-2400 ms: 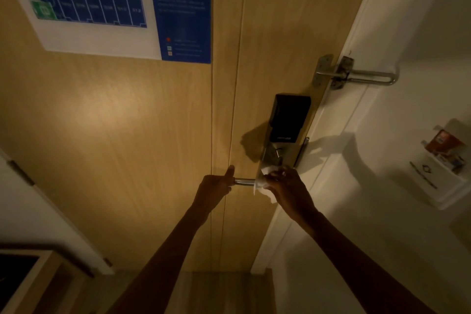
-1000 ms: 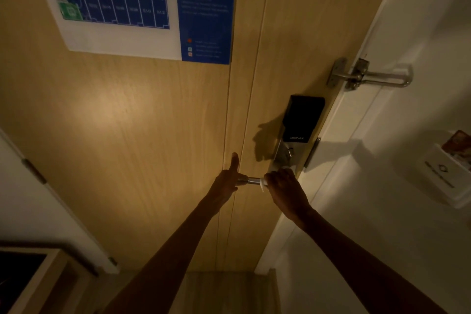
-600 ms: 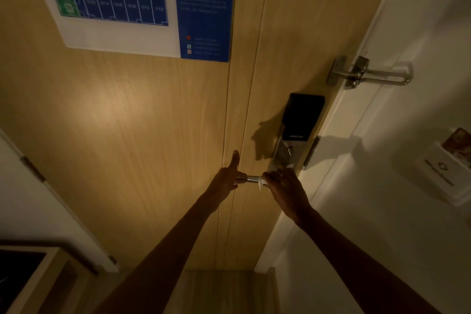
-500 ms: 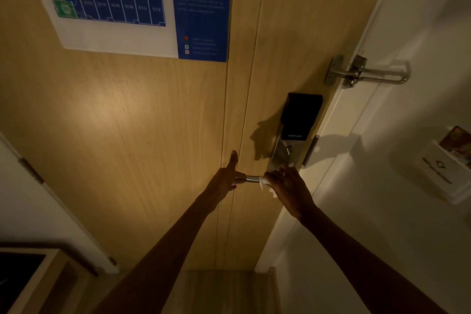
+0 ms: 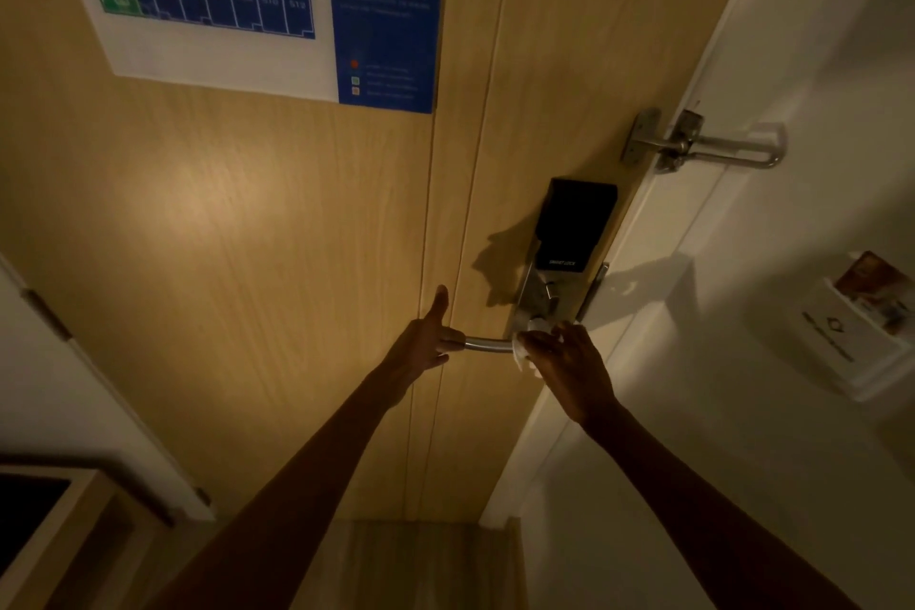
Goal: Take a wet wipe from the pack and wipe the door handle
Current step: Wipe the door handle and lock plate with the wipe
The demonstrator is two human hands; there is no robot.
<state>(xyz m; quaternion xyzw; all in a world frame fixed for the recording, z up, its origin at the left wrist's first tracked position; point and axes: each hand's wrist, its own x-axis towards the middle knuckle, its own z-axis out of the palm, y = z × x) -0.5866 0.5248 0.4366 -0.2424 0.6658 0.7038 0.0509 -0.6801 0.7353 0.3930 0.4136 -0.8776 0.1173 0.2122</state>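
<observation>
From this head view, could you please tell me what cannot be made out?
- Wipe pack: not in view.
- Wipe: mostly hidden by the right hand.
- Handle: ends covered by both hands; left hand on its tip.
- Poster: small text blurred, top cut off.

Two bare forearms rise from the bottom edge toward the door handle (image 5: 487,343), with no sleeve, watch, band or ring visible on either. The left hand (image 5: 421,346), left of the handle, and the right hand (image 5: 569,364), at its right end, are both ungloved; in the dim light, finer detail cannot be made out.
</observation>
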